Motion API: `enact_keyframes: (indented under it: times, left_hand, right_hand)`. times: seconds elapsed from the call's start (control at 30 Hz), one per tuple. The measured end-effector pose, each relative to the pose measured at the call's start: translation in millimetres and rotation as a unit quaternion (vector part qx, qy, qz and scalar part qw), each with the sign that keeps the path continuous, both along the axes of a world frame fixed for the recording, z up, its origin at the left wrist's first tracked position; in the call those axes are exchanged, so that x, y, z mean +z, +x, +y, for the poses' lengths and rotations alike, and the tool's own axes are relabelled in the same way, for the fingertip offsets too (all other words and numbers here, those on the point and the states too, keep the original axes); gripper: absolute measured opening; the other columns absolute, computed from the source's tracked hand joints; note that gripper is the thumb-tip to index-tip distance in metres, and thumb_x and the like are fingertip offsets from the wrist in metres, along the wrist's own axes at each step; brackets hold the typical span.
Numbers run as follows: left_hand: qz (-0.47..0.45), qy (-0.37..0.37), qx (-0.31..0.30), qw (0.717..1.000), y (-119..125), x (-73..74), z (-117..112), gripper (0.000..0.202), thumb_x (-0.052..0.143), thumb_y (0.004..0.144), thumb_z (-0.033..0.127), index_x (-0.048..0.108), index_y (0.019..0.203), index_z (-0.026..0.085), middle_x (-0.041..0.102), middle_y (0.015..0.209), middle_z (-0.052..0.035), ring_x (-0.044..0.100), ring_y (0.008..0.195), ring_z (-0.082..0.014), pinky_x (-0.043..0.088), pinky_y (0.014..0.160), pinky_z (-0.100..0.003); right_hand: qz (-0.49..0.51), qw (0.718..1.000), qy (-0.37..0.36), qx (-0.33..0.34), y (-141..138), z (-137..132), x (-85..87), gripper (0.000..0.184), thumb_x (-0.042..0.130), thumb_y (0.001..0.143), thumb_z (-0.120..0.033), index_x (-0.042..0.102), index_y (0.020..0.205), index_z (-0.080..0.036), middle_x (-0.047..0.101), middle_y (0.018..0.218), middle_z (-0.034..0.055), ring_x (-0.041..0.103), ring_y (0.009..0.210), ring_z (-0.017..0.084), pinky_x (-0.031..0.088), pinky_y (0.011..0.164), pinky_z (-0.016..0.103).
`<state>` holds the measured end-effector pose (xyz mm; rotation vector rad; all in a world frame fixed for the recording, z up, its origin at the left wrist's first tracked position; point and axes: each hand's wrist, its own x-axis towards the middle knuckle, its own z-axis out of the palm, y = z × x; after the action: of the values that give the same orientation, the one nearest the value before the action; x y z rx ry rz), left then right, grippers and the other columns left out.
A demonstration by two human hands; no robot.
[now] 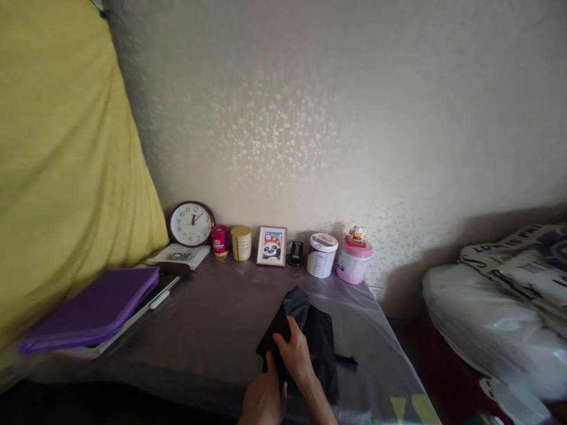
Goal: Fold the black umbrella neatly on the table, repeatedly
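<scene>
A black bag or folded black cloth (321,339) lies on the table's plastic-covered top (212,319), near the front right. My right hand (296,354) rests on its left part, thumb out to the left, fingers curled down onto the fabric. Just below and left of it, my left hand (264,396) pinches the bag's near-left edge. A thin black strap (346,359) sticks out to the right of the bag.
Along the wall stand a round clock (191,223), a red tin (220,239), a gold tin (241,242), a framed panda picture (271,246), a small black device (296,253), a white tub (322,254) and a pink tub (353,260). A purple folder (95,310) lies left; bagged bedding (496,319) right.
</scene>
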<state>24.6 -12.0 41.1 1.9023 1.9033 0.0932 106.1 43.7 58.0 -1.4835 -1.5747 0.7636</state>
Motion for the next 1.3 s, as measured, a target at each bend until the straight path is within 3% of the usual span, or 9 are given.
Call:
enact_keyframes:
  times: [0.23,0.33,0.43,0.53,0.67,0.77,0.93,1.03,1.3]
  left_hand:
    - [-0.018,0.004,-0.025,1.000,-6,-0.3,-2,0.061,0.034,0.084,0.022,0.016,0.133,-0.008,0.066,0.097,-0.0202,0.064,0.088,-0.0279,0.048,0.075,-0.037]
    - [-0.024,0.033,-0.047,0.998,-16,-6.7,-6,0.061,0.036,0.084,0.024,0.018,0.134,-0.004,0.065,0.101,-0.0188,0.064,0.088,-0.0251,0.049,0.076,-0.034]
    - [-0.008,0.151,-0.058,0.987,-26,-23.5,-6,0.050,0.032,0.085,0.027,0.036,0.128,0.002,0.054,0.120,-0.0203,0.056,0.105,-0.0242,0.046,0.086,-0.032]
    - [0.013,0.246,-0.080,0.966,-28,-38.8,-1,0.046,0.037,0.083,0.031,0.046,0.121,0.006,0.049,0.126,-0.0205,0.047,0.117,-0.0284,0.041,0.095,-0.039]
    - [-0.006,0.263,-0.135,0.955,-21,-43.2,6,0.052,0.047,0.075,0.025,0.043,0.126,0.014,0.039,0.136,-0.0154,0.038,0.124,-0.0295,0.036,0.101,-0.043]
    - [-0.018,0.228,-0.166,0.959,-12,-48.3,8,0.061,0.052,0.068,0.020,0.042,0.128,0.019,0.036,0.139,-0.0115,0.030,0.129,-0.0315,0.030,0.105,-0.047]
    - [0.008,0.249,-0.120,0.961,-3,-79.4,13,0.054,0.050,0.070,0.014,0.049,0.124,0.020,0.047,0.131,-0.0100,0.037,0.125,-0.0303,0.031,0.105,-0.044]
    - [0.034,0.278,-0.143,0.949,-5,-95.3,18,0.052,0.046,0.074,0.010,0.048,0.124,0.022,0.048,0.130,-0.0097,0.039,0.123,-0.0300,0.038,0.100,-0.044]
    - [0.060,0.331,-0.106,0.936,0,-96.4,14,0.064,0.035,0.074,-0.004,0.040,0.130,0.029,0.039,0.138,-0.0067,0.035,0.126,-0.0283,0.038,0.101,-0.039]
  right_hand:
    - [-0.193,0.980,-0.045,0.028,-6,5,1.0,0.045,0.051,0.074,-0.025,0.052,0.117,-0.013,0.068,0.097,0.0111,0.062,0.094,0.025,0.044,0.077,0.030]
    - [-0.195,0.977,-0.047,0.070,-4,4,7.7,0.037,0.051,0.078,-0.035,0.057,0.110,-0.018,0.070,0.088,0.0059,0.064,0.086,0.020,0.043,0.072,0.026]
    - [-0.183,0.975,-0.032,0.124,-2,2,12.7,0.032,0.046,0.083,-0.042,0.062,0.101,-0.023,0.071,0.084,0.0012,0.064,0.082,0.016,0.042,0.070,0.022]
    - [-0.185,0.969,-0.011,0.163,1,1,16.5,0.033,0.039,0.087,-0.042,0.067,0.091,-0.026,0.071,0.089,-0.0005,0.064,0.085,0.015,0.041,0.072,0.022]
    - [-0.153,0.969,-0.007,0.195,7,5,19.7,0.039,0.031,0.090,-0.037,0.068,0.081,-0.025,0.071,0.079,-0.0020,0.064,0.076,0.013,0.042,0.067,0.020]
    - [-0.148,0.965,0.006,0.218,10,8,18.0,0.030,0.038,0.088,-0.031,0.068,0.087,-0.026,0.071,0.080,-0.0030,0.064,0.077,0.013,0.043,0.070,0.020]
    - [-0.188,0.952,0.104,0.220,12,0,10.3,0.026,0.044,0.084,-0.020,0.068,0.093,-0.026,0.070,0.090,-0.0025,0.061,0.086,0.014,0.042,0.081,0.024]
    - [-0.179,0.946,0.163,0.218,18,-6,6.7,0.027,0.042,0.087,-0.018,0.066,0.095,-0.024,0.069,0.090,-0.0006,0.058,0.090,0.014,0.042,0.085,0.025]
    - [-0.207,0.940,0.182,0.203,33,17,-4.4,0.028,0.039,0.090,-0.021,0.065,0.097,-0.022,0.066,0.105,0.0030,0.048,0.114,0.017,0.027,0.104,0.039]
